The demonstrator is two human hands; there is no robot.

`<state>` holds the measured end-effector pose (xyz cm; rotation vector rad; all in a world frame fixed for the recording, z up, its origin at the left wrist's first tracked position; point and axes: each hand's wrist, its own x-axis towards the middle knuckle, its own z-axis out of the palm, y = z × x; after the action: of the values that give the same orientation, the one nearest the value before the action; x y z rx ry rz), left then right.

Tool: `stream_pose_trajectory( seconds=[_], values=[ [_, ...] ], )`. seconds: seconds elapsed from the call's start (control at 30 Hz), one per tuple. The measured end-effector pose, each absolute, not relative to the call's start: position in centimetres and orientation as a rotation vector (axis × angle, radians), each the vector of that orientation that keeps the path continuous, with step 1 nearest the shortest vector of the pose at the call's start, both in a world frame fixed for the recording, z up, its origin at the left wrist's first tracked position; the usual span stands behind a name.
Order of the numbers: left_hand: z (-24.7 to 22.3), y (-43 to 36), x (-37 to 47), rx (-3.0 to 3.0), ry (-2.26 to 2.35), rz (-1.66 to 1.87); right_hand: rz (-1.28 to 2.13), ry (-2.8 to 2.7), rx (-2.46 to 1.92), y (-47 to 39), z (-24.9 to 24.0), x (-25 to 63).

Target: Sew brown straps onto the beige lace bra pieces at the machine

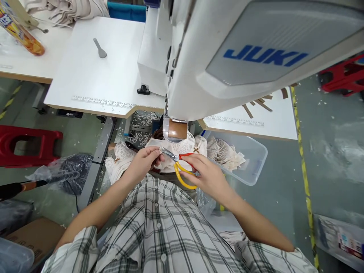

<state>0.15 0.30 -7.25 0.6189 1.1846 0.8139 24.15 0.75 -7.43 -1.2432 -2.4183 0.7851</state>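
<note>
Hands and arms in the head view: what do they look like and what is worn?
Left hand and right hand are bare, no gloves, rings or watch visible. Both forearms are uncovered. Short sleeves of a white shirt with dark plaid lines and buttons end near the elbows.

A white JUKI sewing machine (pixel 256 57) fills the view from 12 to 2 o'clock, standing on a white tabletop (pixel 93 83) with a grey spoon-shaped tool (pixel 99 48) at 11 o'clock. A red stool (pixel 28 144) sits on the floor at 9 o'clock; a clear plastic bin (pixel 250 159) of cream fabric pieces lies at 3 o'clock
</note>
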Motion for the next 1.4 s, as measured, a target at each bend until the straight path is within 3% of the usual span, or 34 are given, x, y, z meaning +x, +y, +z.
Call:
stream_pose_trajectory(
  seconds=[0.4, 0.83, 1.07, 1.23, 1.4],
  values=[
    [-8.4, 0.6, -1.5, 0.352, 1.078, 1.009, 1.038, -2.198, -1.316, -0.4, -8.1, 24.1],
    [-7.4, -0.2, -1.5, 0.863, 1.399, 0.876, 1.159, -2.175, -1.246, 1.4, -8.2, 21.4],
    [-8.1, -0.5, -1.1, 0.744, 1.334, 0.969, 1.178, -2.21, -1.357, 0.6, -7.6, 22.9],
    [-8.0, -0.5, -0.5, 0.431, 1.199, 1.064, 1.001, -2.132, -1.616, 1.7, -6.7, 26.6],
    [-7.2, -0.2, -0.5, 0.41, 1.15, 1.007, 0.238, -2.202, -1.892, 8.6, -5.4, 31.4]
  ],
)
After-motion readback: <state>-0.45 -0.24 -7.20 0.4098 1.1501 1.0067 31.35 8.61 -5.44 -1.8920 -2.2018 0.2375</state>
